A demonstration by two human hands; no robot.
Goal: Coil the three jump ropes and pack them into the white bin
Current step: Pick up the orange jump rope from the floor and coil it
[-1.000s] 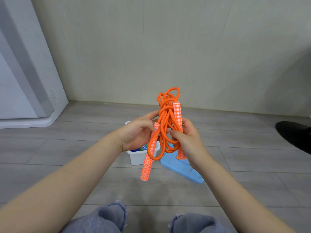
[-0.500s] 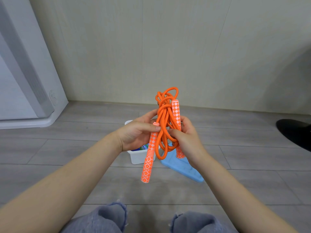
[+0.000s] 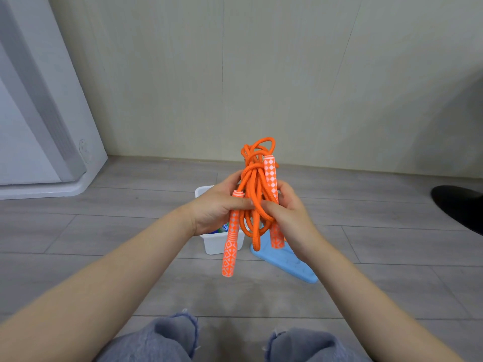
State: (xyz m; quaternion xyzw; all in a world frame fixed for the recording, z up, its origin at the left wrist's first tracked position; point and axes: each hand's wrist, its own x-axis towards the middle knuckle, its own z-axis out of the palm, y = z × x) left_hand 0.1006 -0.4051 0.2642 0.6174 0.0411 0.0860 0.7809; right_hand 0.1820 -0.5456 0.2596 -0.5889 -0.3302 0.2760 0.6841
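You've got one view only: head cam, wide-angle, looking forward and down. Both forearms enter from the bottom corners, left hand (image 3: 218, 206) and right hand (image 3: 290, 218) meet close at frame centre. Knees at bottom edge, floor mid-frame, wall (image 3: 261, 74) fills the upper half. No second view to overlap.

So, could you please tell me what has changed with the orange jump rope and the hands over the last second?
The left hand shifted its grip: its thumb now presses across the left patterned handle and the coiled orange jump rope, meeting the right hand. The hanging loop has drawn narrower. Both hands still hold the bundle above the white plastic bin; the light blue lid lies unmoved.
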